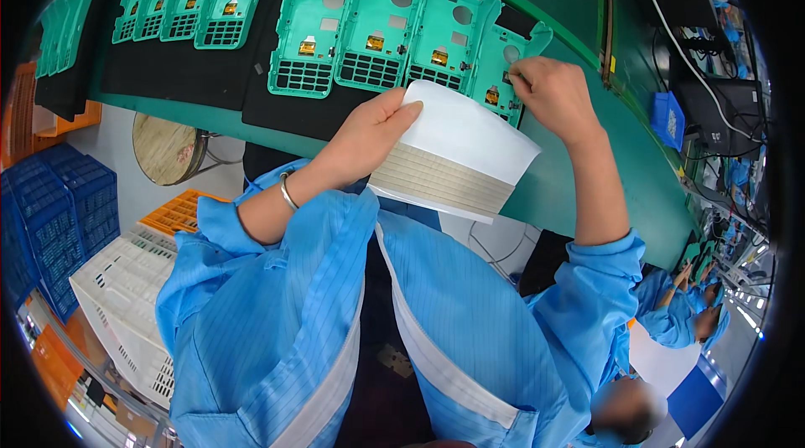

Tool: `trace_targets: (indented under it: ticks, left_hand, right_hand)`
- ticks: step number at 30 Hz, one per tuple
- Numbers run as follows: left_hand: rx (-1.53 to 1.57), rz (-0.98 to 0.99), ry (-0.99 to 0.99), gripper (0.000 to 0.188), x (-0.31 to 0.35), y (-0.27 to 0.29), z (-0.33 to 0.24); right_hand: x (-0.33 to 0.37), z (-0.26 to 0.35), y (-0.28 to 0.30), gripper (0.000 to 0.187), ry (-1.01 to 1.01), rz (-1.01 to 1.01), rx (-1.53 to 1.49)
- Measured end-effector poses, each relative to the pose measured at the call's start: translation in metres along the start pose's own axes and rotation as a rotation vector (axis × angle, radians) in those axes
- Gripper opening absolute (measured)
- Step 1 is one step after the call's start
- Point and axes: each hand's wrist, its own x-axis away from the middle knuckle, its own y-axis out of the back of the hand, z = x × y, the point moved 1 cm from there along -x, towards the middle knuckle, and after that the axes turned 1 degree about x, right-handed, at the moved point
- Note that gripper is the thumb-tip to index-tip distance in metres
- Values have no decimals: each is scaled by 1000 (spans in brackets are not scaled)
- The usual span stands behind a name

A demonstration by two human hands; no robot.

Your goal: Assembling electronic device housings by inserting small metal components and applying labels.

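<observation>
My left hand [369, 131] grips a white sheet with rows of narrow grey-beige strips [449, 184] by its upper left corner, thumb on top. The sheet is tilted in front of the bench edge and hides part of the nearest housings. My right hand [553, 94] has its fingers pinched at the rightmost green plastic housing [503, 54], close to its round opening. Whatever lies between those fingertips is too small to make out. Several like housings, such as this one [312, 29], stand in a row to the left, each with a grid of slots and a small gold-coloured part.
Black mats [184, 79] cover part of the green bench [604, 188]. More housings [226, 4] lie farther left. A blue bin [668, 119] sits at the right edge. Below left are a round stool [168, 146], a white crate [126, 305] and blue crates [63, 213]. Co-workers appear lower right.
</observation>
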Motion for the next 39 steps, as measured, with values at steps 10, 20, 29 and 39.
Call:
trace_targets:
  ticks: [10,20,29,39]
  left_hand:
    - [4,10,29,30,1,0,-3]
    - [193,18,23,27,-3,4,2]
    - [549,68,149,31,4,3,-17]
    - [309,18,36,33,0,18,-2]
  right_hand:
    - [2,1,-4,5,34,-34,59]
    - [8,63,17,7,-17,-175,-352]
    - [4,128,-12,11,158,-204,-309]
    - [-10,123,3,5,27,-11,-636]
